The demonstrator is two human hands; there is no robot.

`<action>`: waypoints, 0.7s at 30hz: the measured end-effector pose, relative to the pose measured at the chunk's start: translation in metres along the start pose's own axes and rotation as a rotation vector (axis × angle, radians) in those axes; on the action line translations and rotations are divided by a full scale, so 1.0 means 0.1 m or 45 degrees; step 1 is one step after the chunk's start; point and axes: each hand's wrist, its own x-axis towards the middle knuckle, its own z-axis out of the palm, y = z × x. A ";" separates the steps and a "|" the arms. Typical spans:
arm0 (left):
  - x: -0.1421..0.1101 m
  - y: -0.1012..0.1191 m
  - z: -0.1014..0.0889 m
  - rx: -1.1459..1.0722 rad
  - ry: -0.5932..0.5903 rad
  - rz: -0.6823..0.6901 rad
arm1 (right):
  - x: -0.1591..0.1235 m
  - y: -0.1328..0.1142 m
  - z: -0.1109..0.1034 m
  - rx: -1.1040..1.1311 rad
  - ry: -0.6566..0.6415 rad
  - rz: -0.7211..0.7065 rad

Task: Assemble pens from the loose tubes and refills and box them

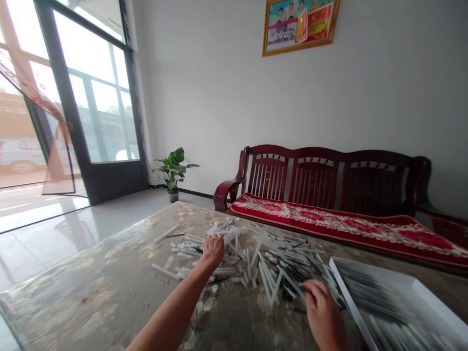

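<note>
Grip unclear: left hand (pixel 212 249) curls atop white plastic tubes (pixel 252 258), right hand (pixel 323 312) beside a white tray (pixel 398 279).

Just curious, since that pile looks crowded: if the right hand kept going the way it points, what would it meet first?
The slender white plastic tubes with dark ends, heaped just ahead of the right hand; its fingers look almost on them, though depth is hard to judge.
</note>
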 end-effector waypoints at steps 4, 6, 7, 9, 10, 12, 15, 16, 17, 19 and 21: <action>-0.18 0.08 -0.05 0.072 0.022 0.039 | 0.00 -0.01 0.00 0.008 -0.005 0.015; -0.29 0.11 -0.10 0.062 0.016 0.054 | 0.00 -0.02 0.01 0.012 -0.007 0.021; -0.35 0.13 -0.12 0.047 0.011 0.054 | 0.00 -0.02 0.01 0.015 -0.008 0.023; -0.47 0.15 -0.16 -0.007 -0.006 0.037 | 0.01 -0.03 0.01 0.017 -0.011 0.029; -0.54 0.16 -0.17 -0.049 -0.019 0.022 | 0.01 -0.03 0.02 0.020 -0.009 0.031; -0.66 0.18 -0.17 -0.164 -0.051 -0.021 | 0.02 -0.05 0.02 0.029 -0.003 0.030; -0.79 0.27 -0.12 -0.433 -0.119 -0.103 | 0.03 -0.08 0.02 0.052 0.018 0.005; -0.82 0.32 -0.08 -0.549 -0.150 -0.132 | 0.03 -0.09 0.02 0.055 0.028 -0.007; -0.85 0.39 -0.04 -0.674 -0.182 -0.163 | 0.03 -0.11 0.01 0.058 0.037 -0.022; -0.91 0.55 0.06 -0.949 -0.258 -0.233 | 0.02 -0.15 0.01 0.060 0.042 -0.049; -0.99 0.73 0.14 -1.213 -0.331 -0.329 | 0.01 -0.21 0.00 0.070 0.022 -0.066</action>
